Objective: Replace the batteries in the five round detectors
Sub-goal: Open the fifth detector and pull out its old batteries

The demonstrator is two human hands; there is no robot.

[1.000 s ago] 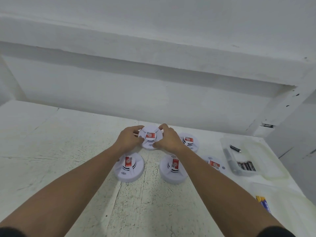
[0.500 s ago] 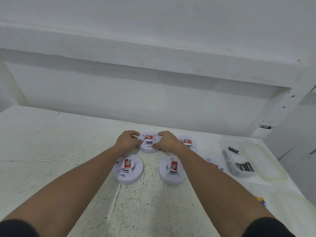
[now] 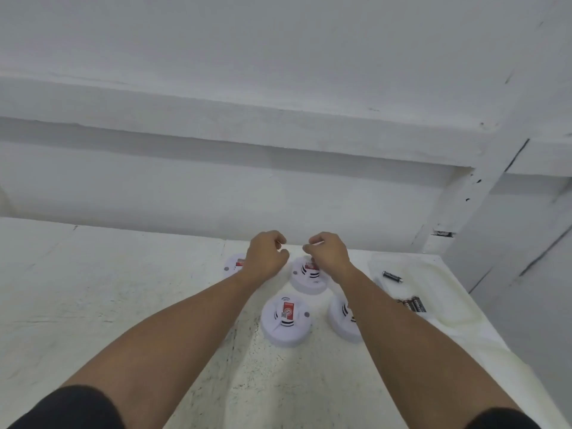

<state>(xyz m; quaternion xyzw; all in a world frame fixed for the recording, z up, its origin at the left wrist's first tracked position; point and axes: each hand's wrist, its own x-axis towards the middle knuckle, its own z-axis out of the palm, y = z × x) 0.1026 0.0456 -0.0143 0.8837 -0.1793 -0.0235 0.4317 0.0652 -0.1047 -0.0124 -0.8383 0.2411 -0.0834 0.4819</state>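
Black sleeves (image 3: 77, 410) fill the two lower corners of the frame, and two bare forearms reach from them up toward the centre, over a white, scuffed table (image 3: 123, 305).

Four round white detectors with red labels show on the table. The nearest detector (image 3: 286, 320) sits just below the centre of the frame, between the forearms, its whole top visible. To its right, a second detector (image 3: 340, 320) is partly covered by the right forearm. Further right lies a clear plastic tray (image 3: 439, 283) – in it a row of dark batteries (image 3: 413, 304) and, beyond them, one loose black battery (image 3: 392, 276).

Further back, a third detector (image 3: 306, 277) rests below and partly behind the right hand (image 3: 329, 255). A fourth detector (image 3: 232, 264) peeks out to the left of the left wrist.

The left hand (image 3: 266, 258) and the right hand hang side by side above the table, apart from each other – each with fingers curled in toward the palm, and nothing visible in either grasp. Neither hand touches a detector.

Behind everything stands a white wall (image 3: 278, 57) with a horizontal ledge across it.
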